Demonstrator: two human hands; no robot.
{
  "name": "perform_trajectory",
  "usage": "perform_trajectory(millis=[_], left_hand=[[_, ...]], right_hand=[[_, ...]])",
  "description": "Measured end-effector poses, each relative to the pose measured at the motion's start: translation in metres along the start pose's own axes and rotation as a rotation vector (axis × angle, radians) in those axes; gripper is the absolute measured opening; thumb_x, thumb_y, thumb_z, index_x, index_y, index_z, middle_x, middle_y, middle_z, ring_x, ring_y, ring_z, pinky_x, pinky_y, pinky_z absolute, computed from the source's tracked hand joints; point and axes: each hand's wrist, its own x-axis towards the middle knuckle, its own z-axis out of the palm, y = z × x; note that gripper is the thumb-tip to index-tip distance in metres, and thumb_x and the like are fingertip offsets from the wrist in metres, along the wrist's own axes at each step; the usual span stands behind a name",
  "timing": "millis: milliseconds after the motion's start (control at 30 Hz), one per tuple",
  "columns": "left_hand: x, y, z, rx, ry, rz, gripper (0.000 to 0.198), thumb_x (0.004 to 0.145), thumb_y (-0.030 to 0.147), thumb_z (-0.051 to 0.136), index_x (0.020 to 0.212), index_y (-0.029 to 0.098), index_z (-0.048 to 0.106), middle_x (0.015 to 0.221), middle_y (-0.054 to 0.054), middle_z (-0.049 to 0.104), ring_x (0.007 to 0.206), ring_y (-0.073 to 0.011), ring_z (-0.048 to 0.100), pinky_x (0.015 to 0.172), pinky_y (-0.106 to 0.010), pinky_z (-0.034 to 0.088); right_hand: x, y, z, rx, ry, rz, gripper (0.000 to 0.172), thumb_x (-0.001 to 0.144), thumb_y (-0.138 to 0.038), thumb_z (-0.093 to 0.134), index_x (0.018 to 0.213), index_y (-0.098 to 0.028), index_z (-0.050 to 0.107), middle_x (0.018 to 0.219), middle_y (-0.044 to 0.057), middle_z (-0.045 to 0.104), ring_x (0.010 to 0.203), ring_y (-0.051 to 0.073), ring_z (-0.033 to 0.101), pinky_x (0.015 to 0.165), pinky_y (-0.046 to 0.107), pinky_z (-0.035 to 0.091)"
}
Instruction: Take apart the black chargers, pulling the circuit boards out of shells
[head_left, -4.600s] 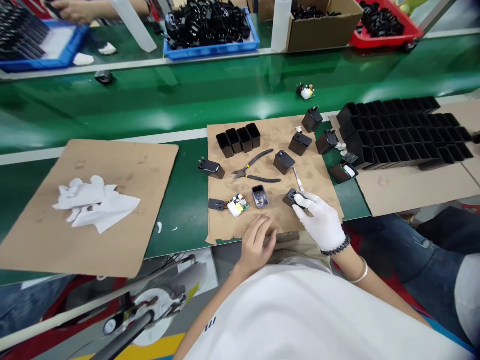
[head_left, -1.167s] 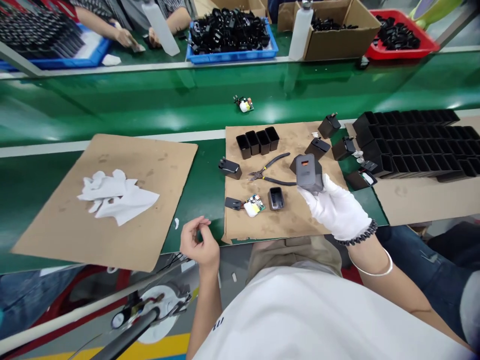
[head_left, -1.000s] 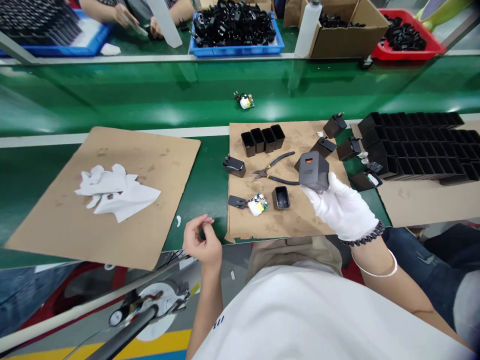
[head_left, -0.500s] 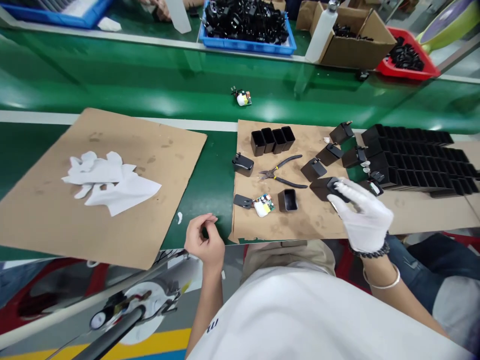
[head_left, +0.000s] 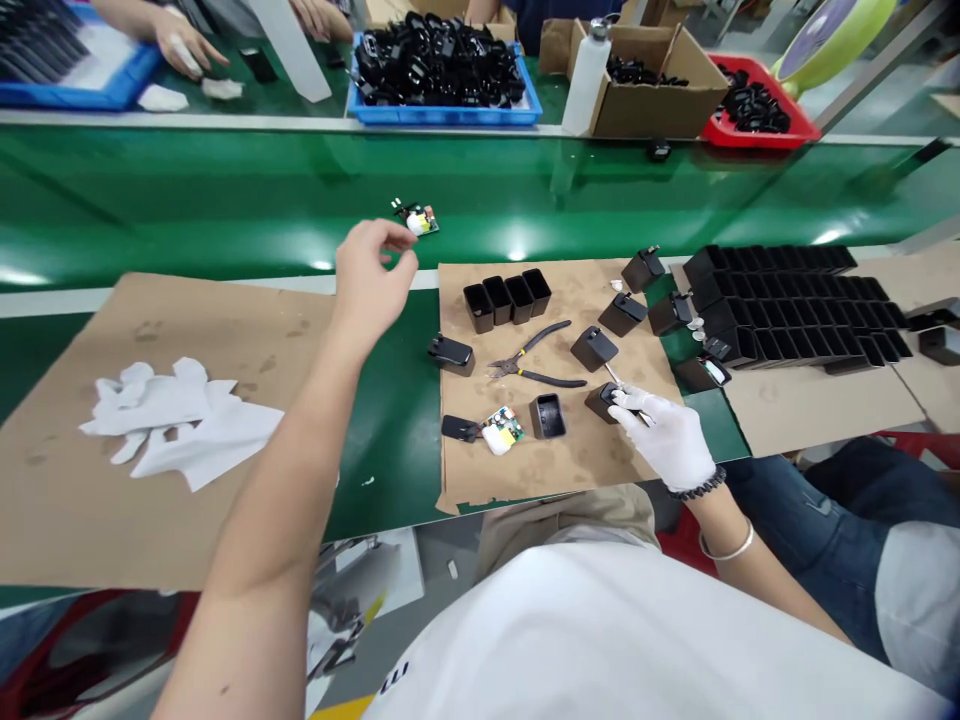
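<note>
My bare left hand (head_left: 377, 275) reaches over the far edge of the bench, its curved fingers and thumb apart with nothing between them. Just beyond its fingertips a small circuit board with prongs (head_left: 418, 218) lies on the green belt. My right hand (head_left: 664, 435), in a white glove, has its fingers closed on a black charger case (head_left: 602, 402) on the cardboard. A thin pale strip (head_left: 613, 373) shows beside that case; I cannot make out what it is. Cutting pliers (head_left: 532, 362), an open black case (head_left: 548, 416) and a circuit board wired to a plug cover (head_left: 501, 430) lie to the left.
Rows of open black cases (head_left: 795, 315) stand at right. Several cases with plug tops, including one (head_left: 595, 348), surround the pliers. White scraps (head_left: 180, 410) lie on the left cardboard. Across the belt are a blue tray (head_left: 450, 115), a bottle (head_left: 587, 80) and another person's hand (head_left: 184, 45).
My left hand has moved from the bench's near edge forward to the belt, its fingers opening. My right hand has shifted slightly nearer with the case. The view has turned right.
</note>
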Motion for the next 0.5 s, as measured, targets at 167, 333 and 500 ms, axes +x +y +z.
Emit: perform_trajectory(millis=[167,333,500], left_hand=[[0.090,-0.033,0.038,0.094,-0.102,-0.065,0.092,0.072,0.001,0.084,0.148,-0.006,0.033,0.155,-0.028,0.034,0.152,-0.0425,0.029,0.124,-0.065,0.021],[0.126,-0.075,0.056,0.166,-0.211,-0.178,0.112,0.070,0.021,0.094,0.154,0.002,0.023,0.166,-0.033,0.013,0.158,-0.0477,0.011,0.121,-0.076,0.011],[0.146,-0.115,0.060,0.201,-0.199,-0.209,0.095,0.062,0.023,0.095,0.145,0.013,0.048,0.159,-0.023,0.035,0.146,-0.0414,0.044,0.122,-0.060,0.033]], right_hand=[[0.009,-0.009,0.003,0.018,-0.042,0.036,0.015,0.084,-0.038,0.069,0.082,-0.025,0.076,0.111,0.009,0.080,0.103,0.032,0.078,0.087,0.044,0.065],[0.015,-0.014,0.005,0.090,-0.089,0.066,0.016,0.086,-0.036,0.068,0.074,-0.025,0.066,0.103,0.006,0.082,0.096,0.028,0.079,0.081,0.038,0.064],[0.009,-0.011,0.009,0.198,0.011,0.108,0.016,0.086,-0.040,0.069,0.084,-0.026,0.062,0.098,0.007,0.082,0.088,0.029,0.080,0.069,0.036,0.064]])
